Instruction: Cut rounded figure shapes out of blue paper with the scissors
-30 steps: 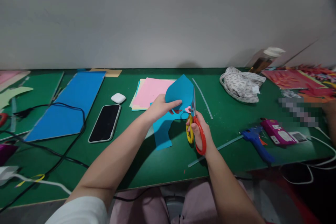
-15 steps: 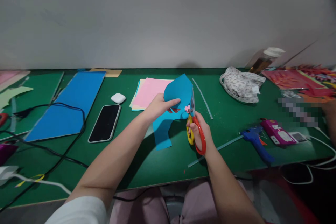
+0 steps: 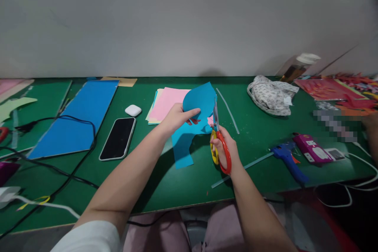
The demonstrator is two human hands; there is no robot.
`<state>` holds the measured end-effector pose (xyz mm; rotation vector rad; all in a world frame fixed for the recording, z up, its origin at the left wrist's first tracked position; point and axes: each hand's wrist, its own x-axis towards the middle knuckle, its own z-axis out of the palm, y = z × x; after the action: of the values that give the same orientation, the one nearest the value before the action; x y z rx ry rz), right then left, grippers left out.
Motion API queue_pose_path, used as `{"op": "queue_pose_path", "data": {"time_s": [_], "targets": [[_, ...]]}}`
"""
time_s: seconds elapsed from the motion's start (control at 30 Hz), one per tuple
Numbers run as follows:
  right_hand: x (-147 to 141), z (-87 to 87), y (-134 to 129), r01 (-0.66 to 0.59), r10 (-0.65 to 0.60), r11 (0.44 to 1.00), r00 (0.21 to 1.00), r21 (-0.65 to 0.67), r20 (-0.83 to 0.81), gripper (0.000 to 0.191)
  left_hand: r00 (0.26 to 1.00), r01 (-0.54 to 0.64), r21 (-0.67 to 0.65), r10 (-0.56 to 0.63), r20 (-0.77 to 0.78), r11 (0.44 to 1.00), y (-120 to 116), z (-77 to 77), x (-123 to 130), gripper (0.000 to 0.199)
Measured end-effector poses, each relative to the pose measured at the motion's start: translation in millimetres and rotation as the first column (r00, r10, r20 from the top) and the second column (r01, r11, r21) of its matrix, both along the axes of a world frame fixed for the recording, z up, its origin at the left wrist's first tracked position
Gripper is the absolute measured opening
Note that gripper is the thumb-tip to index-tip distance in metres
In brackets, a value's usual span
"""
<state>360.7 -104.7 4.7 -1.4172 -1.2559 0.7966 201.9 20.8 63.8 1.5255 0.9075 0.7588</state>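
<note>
My left hand (image 3: 180,118) pinches a curved-edged piece of blue paper (image 3: 199,100) between thumb and fingers, raised above the table. Wrapped round the red and yellow handles of the scissors (image 3: 222,149) is my right hand (image 3: 228,143). The blades point away from me along the right edge of the blue paper. Another blue paper piece (image 3: 183,151) lies on the table under my hands. Behind my left hand sits a stack of pink and pale sheets (image 3: 167,104). A small pink scrap (image 3: 210,120) shows beside the scissors' pivot.
On the green table (image 3: 159,193) are a phone (image 3: 118,138), a white case (image 3: 133,110), a blue board (image 3: 79,118) and black cables at left. A patterned cloth (image 3: 271,96), a blue glue gun (image 3: 288,159), a bottle (image 3: 299,67) and another person's hand (image 3: 371,130) are at right.
The raised blue paper and my left hand have shifted slightly left, and the paper has turned a little. The scissor blades have tilted slightly left.
</note>
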Motion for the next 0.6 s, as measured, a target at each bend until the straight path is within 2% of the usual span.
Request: {"op": "queue_pose_path", "data": {"time_s": [0.3,0.6], "targets": [[0.4,0.6,-0.7,-0.008,0.008,1.0,1.0,-0.001,-0.023,0.078,1.0,-0.022,-0.007,0.022,-0.006,1.0,4.5,1.1,-2.6,0.03],[-0.7,1.4,-2.0,-0.004,0.004,1.0,1.0,0.002,-0.022,0.07,0.998,-0.052,-0.003,0.052,-0.026,0.999,8.4,-1.5,-5.9,0.031]]}}
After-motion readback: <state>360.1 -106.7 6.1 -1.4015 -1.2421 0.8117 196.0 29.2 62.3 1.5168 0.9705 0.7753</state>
